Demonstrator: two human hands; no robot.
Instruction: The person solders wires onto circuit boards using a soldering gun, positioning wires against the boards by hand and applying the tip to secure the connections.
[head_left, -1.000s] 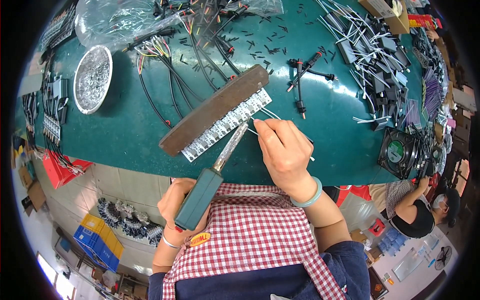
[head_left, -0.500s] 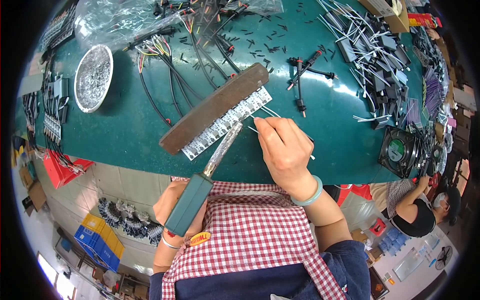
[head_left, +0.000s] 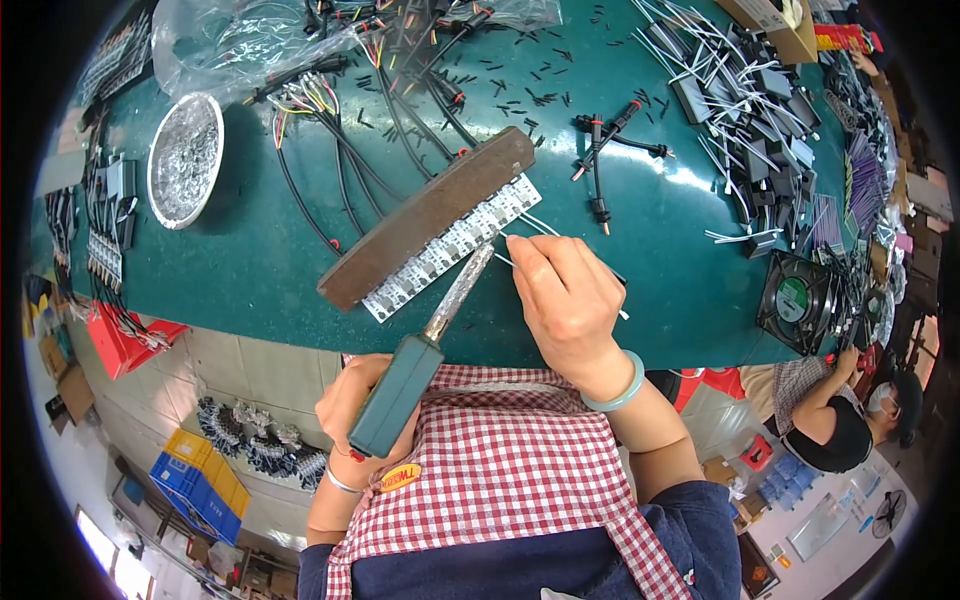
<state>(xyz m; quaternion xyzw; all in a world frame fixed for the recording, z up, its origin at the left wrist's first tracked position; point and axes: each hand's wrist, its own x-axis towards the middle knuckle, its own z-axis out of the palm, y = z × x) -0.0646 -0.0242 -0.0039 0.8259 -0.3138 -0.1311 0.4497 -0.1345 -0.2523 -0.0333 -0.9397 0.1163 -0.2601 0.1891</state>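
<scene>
My left hand (head_left: 352, 400) is closed round the green handle of a soldering iron (head_left: 398, 390). The iron's metal tip slants up to the front edge of a strip of small white circuit boards (head_left: 450, 248), close to its right part. A long brown bar (head_left: 430, 215) lies along the back of that strip. My right hand (head_left: 572, 295) pinches thin white wires (head_left: 508, 260) between thumb and forefinger, their ends by the strip and the iron's tip. A dark piece shows partly behind this hand. Whether the wire touches a pad is too small to tell.
Black cables with coloured wire ends (head_left: 345, 150) lie behind the bar. At left stands a white bowl (head_left: 187, 160) of silvery material. Black boxes with white wires (head_left: 750, 120) are heaped at right, near a fan (head_left: 800, 300). A co-worker (head_left: 850, 420) sits at far right.
The soldering iron has shifted slightly to the right and up with my left hand, its tip nearer the wires. My right hand has barely moved.
</scene>
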